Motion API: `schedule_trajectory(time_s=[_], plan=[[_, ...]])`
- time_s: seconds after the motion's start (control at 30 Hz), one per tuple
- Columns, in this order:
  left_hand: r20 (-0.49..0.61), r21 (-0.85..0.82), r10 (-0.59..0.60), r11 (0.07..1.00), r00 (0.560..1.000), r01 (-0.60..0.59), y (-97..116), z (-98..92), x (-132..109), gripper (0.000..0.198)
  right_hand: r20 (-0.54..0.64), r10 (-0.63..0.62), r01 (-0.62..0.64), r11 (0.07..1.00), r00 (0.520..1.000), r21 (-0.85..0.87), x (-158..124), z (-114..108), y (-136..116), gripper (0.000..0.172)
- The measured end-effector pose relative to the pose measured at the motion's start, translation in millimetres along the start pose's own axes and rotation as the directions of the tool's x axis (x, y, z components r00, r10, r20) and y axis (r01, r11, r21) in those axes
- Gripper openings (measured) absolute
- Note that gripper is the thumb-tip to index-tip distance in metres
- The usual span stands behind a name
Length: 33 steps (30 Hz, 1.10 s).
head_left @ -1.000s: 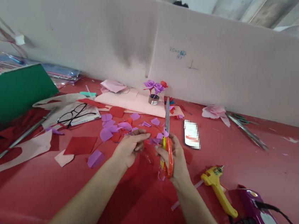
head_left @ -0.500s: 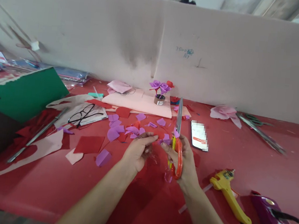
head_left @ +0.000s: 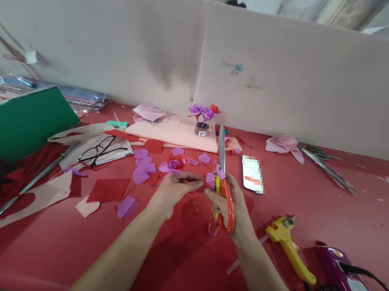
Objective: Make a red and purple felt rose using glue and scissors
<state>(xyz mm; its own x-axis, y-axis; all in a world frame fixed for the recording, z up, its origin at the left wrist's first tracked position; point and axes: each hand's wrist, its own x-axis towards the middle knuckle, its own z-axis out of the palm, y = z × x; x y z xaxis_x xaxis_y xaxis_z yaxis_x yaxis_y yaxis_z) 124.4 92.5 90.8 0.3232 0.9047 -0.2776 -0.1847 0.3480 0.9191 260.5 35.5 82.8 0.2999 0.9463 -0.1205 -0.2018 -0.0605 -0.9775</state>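
Observation:
My left hand (head_left: 171,195) is closed, its thumb and fingers pinched together. Just above its knuckles shows a purple and red paper flower (head_left: 175,164), which it appears to hold; the grip on the stem is hidden. In my right hand (head_left: 235,203) is a pair of scissors (head_left: 222,150) with orange and yellow handles, blades pointing up and away. A small purple paper petal (head_left: 220,172) rests against the scissors near the pivot. Red paper shows between the two hands' fingertips, which almost meet. Purple petals (head_left: 141,174) and a red paper square (head_left: 108,190) lie left of the hands.
Paper flowers stand in a small brown pot (head_left: 201,129) on pink sheets (head_left: 168,133). To the left are glasses (head_left: 99,152), a metal rod (head_left: 34,182) and a green board (head_left: 26,121). A phone (head_left: 252,174), yellow glue gun (head_left: 290,250) and purple device (head_left: 347,279) lie right.
The view has shifted slightly right. The flower above my left hand has turned, so its red and purple centre shows more. My fingertips have come closer together; the scissors remain in my right hand.

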Motion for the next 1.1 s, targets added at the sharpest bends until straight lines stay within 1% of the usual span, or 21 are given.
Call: schedule_trajectory(time_s=[0.07, 0.17, 0.27, 0.33, 0.4, 0.47, 0.53, 0.6, 0.7, 0.73, 0.8, 0.87, 0.93, 1.1], plan=[[-0.011, 0.047, 0.025, 0.999, 1.0, -0.024, 2, -3.6, 1, 0.013, 0.037, 0.008, -0.007, 1.0, 0.999, -0.009, 0, 0, 0, 0.047], [-0.027, 0.046, 0.055, 0.998, 0.998, -0.053, 2, -8.0, 4, 0.011, 0.034, 0.017, -0.015, 0.999, 0.999, -0.046, 0, 1, -1, 0.048], [-0.107, -0.051, 0.101, 0.993, 0.989, -0.107, 1, -9.9, 6, 0.015, 0.027, 0.061, -0.058, 0.994, 0.998, -0.094, 0, 2, -1, 0.048], [-0.143, -0.149, 0.09, 0.983, 0.986, -0.111, 0, -10.2, 8, 0.022, 0.033, 0.099, -0.094, 0.987, 0.995, -0.128, 0, 2, -1, 0.051], [-0.142, -0.237, 0.052, 0.968, 0.988, -0.085, -1, -10.0, 9, 0.029, 0.033, 0.111, -0.105, 0.984, 0.993, -0.141, 0, 3, 1, 0.055], [-0.134, -0.29, 0.017, 0.955, 0.991, -0.056, -2, -8.8, 9, 0.034, 0.043, 0.104, -0.098, 0.988, 0.994, -0.123, 0, 3, 2, 0.058], [-0.109, -0.302, -0.007, 0.953, 0.994, -0.027, -3, -6.1, 7, 0.038, 0.047, 0.097, -0.092, 0.991, 0.994, -0.096, -2, 4, 2, 0.058], [-0.074, -0.3, -0.021, 0.954, 0.997, -0.002, -5, -2.0, 5, 0.041, 0.016, 0.094, -0.093, 0.993, 0.995, -0.073, -3, 4, 0, 0.055], [-0.049, -0.326, -0.039, 0.945, 0.998, 0.021, -8, 4.9, 1, 0.04, -0.042, 0.063, -0.065, 0.997, 0.997, -0.039, -4, 5, -2, 0.05], [-0.054, -0.341, -0.046, 0.94, 0.997, 0.025, -9, 6.6, 1, 0.039, -0.055, 0.052, -0.053, 0.998, 0.997, -0.029, -4, 5, -3, 0.05], [-0.064, -0.367, -0.07, 0.929, 0.996, 0.042, -11, 8.8, 1, 0.039, -0.072, 0.036, -0.037, 0.999, 0.997, -0.021, -3, 5, -2, 0.057], [-0.077, -0.39, -0.102, 0.918, 0.992, 0.064, -13, 9.4, 2, 0.039, -0.078, 0.039, -0.04, 0.999, 0.996, -0.023, -2, 5, 0, 0.062], [-0.081, -0.405, -0.12, 0.911, 0.99, 0.077, -14, 9.3, 2, 0.041, -0.073, 0.046, -0.048, 0.998, 0.996, -0.03, -2, 4, 2, 0.06], [-0.064, -0.405, -0.101, 0.912, 0.993, 0.067, -17, 11.0, 0, 0.043, -0.079, 0.039, -0.04, 0.999, 0.996, -0.021, -2, 6, 3, 0.056]])
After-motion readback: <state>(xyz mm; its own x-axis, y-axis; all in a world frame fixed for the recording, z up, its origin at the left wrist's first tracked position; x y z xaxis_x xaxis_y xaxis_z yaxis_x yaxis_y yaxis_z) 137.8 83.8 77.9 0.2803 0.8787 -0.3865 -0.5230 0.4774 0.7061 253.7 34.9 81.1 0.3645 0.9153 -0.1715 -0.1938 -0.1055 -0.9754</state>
